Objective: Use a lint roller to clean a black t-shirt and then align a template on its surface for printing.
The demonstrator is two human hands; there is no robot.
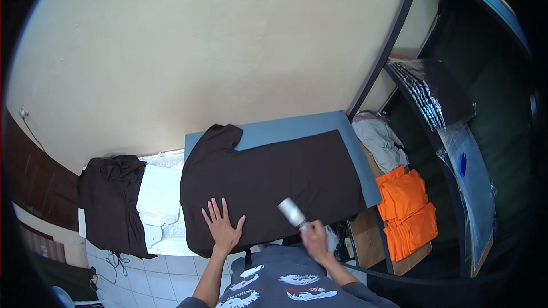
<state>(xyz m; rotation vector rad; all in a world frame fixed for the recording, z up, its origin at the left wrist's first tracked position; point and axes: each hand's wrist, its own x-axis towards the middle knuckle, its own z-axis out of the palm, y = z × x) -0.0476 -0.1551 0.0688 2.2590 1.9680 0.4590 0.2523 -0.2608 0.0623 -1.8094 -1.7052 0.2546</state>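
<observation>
A: How is the right grip (314, 239)?
B: It is closed around the handle of a white roller (291, 212). The roller points away from it, with its long axis toward between ten and eleven o'clock.
A: Does the roller touch the brown garment (279, 177)?
B: I cannot tell. I see only that it is over the garment's near part.
A: And the left grip (222, 228)?
B: It is at nine o'clock from the right one, flat on the garment, fingers spread, holding nothing. So this hand is the nearer to the cloth; the roller is near three o'clock from it.
A: How does the garment lie?
B: Spread on the blue-grey bench (297, 127), at eleven o'clock from the right grip. Its long axis goes about from nine to three, a little raised at the three o'clock end.
A: Farther out?
B: Orange folded cloths (405, 211) between two and three o'clock, another dark garment (111, 205) near nine.
</observation>
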